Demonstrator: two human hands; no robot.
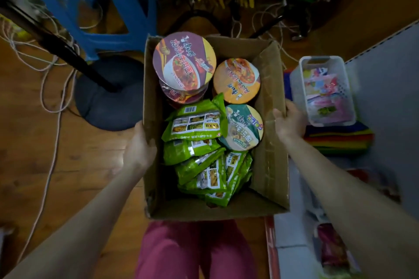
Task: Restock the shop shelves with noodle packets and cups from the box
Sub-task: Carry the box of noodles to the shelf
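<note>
Grip: left hand (140,149), right hand (291,121) curled over box (268,176) side rims, both outstretched.

The box (269,161) sits on the floor (68,154); cups (184,61) at its far end, packets (197,124) nearer, basket (322,90) right.

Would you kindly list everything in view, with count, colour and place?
box: one, brown, centre
purple cups: two seen, purple, stacked far left in box
orange cup: one, orange, far right in box
green cup: one, green, right side of box
packets: several, green, near half of box
stool: one, blue, far left
stand: one, black, left of box
cables: several, white, floor at left
basket: one, clear, right of box
cloths: stack, rainbow-striped, under basket
left hand: one, grips box's left wall
right hand: one, grips box's right flap
</note>
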